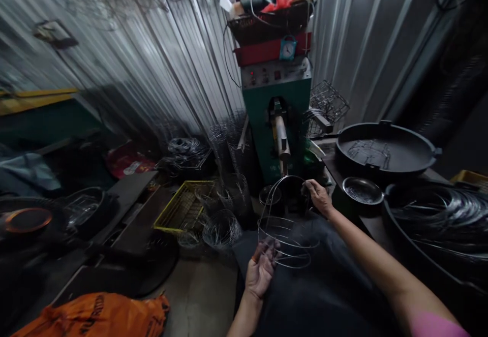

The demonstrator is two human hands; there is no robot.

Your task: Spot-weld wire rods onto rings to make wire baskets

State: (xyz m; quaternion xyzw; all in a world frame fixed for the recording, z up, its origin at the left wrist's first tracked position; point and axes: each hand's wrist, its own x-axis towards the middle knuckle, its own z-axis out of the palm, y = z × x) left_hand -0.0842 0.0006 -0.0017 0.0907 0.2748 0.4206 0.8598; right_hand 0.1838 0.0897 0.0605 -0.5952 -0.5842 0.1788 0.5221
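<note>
I hold a round wire frame [286, 225], made of thin metal rings and curved uprights, over my dark-clothed lap. My left hand [260, 272] is closed on the frame's lower rings near its left side. My right hand [318, 196] pinches the upper wire arch on the right. Just behind the frame stands a green welding machine [277, 118] with a vertical electrode arm [281, 141].
A large black pan [385, 150] and a small metal bowl [362, 190] sit at right; a black tub of wire coils [438, 220] lies nearer. A yellow wire basket [183, 206] and finished wire frames [221, 229] stand at centre left. An orange sack [95, 316] lies on the floor.
</note>
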